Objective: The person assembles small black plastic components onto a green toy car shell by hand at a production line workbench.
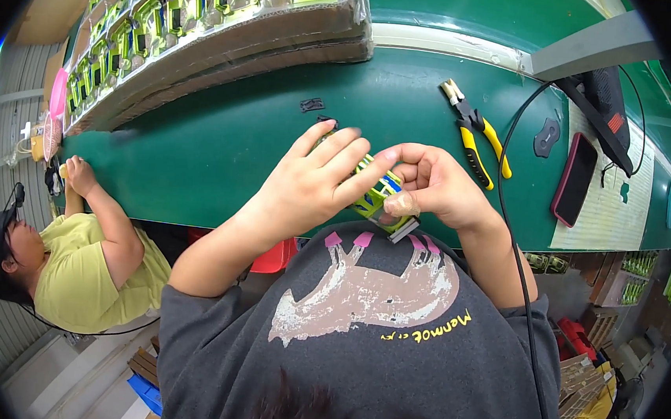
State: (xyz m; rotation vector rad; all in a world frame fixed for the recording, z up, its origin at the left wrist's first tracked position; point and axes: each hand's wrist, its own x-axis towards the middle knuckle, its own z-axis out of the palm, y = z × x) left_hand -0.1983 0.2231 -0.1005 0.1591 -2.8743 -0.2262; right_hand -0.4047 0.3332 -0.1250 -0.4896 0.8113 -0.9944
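Close to my body, over the table's near edge, I hold a lime-green plastic part [366, 206] with blue strips and a grey-black end. My left hand [306, 177] comes over it from the left, its index finger reaching across the top; the other fingers partly hide the part. On the right side, my right hand [441, 188] grips it with the thumb and curled fingers, the thumb low near the grey end. Just beyond my left fingertips lie a small black plastic piece [311, 105] and another dark piece [325, 120], partly covered by my fingers.
Yellow-black pliers [475, 138] lie right of my hands, near a flat black piece [547, 138] and a phone [574, 179] on paper sheets. A black cable [512, 223] crosses my right arm. A carton [230, 51] of green parts stands far left; a co-worker [83, 260] sits left.
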